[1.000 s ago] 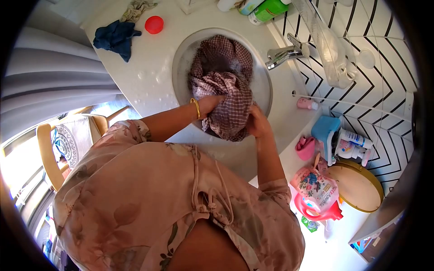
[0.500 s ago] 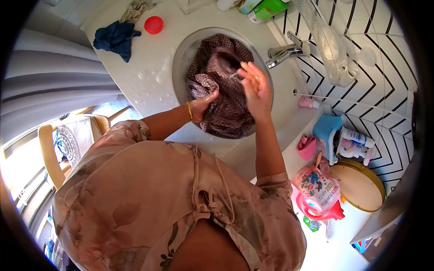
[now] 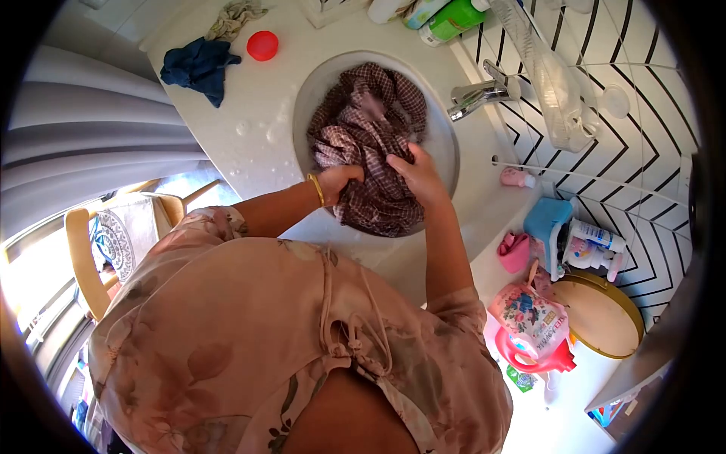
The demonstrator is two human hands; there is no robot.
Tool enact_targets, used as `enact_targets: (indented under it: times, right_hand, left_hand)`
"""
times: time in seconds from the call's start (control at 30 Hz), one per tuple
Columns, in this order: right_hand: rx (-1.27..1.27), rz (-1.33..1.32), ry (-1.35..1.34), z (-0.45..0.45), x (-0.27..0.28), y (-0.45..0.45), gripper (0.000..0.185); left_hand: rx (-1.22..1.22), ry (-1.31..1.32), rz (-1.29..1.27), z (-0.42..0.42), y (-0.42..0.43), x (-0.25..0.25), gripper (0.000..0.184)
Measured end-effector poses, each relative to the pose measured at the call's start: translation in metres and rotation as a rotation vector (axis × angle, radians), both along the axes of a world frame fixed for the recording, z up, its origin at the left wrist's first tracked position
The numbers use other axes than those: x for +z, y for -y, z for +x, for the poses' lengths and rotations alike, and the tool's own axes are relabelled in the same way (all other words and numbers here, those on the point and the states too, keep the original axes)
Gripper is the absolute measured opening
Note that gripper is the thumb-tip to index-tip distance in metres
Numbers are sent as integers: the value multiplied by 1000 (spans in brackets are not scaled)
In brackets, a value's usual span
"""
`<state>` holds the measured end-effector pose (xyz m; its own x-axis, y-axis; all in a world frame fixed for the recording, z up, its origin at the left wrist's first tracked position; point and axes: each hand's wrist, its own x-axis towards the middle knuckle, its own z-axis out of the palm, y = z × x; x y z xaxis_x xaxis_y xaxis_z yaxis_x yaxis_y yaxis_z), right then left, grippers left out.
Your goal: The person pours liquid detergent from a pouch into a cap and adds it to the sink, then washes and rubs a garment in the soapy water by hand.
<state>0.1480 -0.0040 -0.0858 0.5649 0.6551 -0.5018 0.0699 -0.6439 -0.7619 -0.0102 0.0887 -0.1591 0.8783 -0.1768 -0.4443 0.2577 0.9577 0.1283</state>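
A wet, dark reddish checked cloth point(image 3: 378, 193) lies bunched in the round white sink point(image 3: 446, 163), with some suds beside it. My left hand point(image 3: 338, 184), below a yellow bangle at the wrist, is closed on the cloth's left edge. On the right side, my right hand point(image 3: 418, 175) grips the same cloth between thumb and fingers. The chrome faucet point(image 3: 478, 96) points toward the sink from the right; no water is seen running from it.
A blue cloth point(image 3: 199, 68), a beige cloth point(image 3: 234, 19) and a red cup point(image 3: 262, 45) sit on the counter at upper left. Bottles point(image 3: 454, 20) stand at the top. A blue container point(image 3: 546, 227) and a detergent bag point(image 3: 532, 318) are at right.
My right hand was raised open over the cloth half a second ago and has come down onto it, closing on the fabric. The cloth has shifted and lies more spread than one second ago.
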Motion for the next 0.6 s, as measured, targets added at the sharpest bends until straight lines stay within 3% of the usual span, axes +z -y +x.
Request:
enact_targets:
  times: [0.07,0.1,0.2,0.23,0.3,0.33,0.4,0.53,0.6]
  right_hand:
    - [169,62,464,-21,41,-8,43]
    - [128,247,591,-36,49,-7,30]
    - [254,364,374,-62,52,9,30]
    - [98,300,85,-55,54,10,34]
    - [-214,153,-499,-26,58,15,44]
    - [-190,122,-316,-12,47,17,47]
    - [-135,66,56,17,1,17,52]
    - [92,82,-248,20,-60,-6,40]
    - [167,100,-194,25,-66,-30,38]
  left_hand:
    - [136,70,-228,4,2,26,38]
    - [220,147,-250,6,11,26,48]
    - [140,328,-338,-2,23,15,56]
    - [92,372,-365,-7,27,7,62]
    - [-35,380,-144,-18,21,10,62]
    - [-101,384,-34,-22,18,13,62]
    - [-198,435,-91,-22,10,24,64]
    - [-247,495,-24,-23,4,33,72]
    - [-222,524,-36,-24,5,32,76]
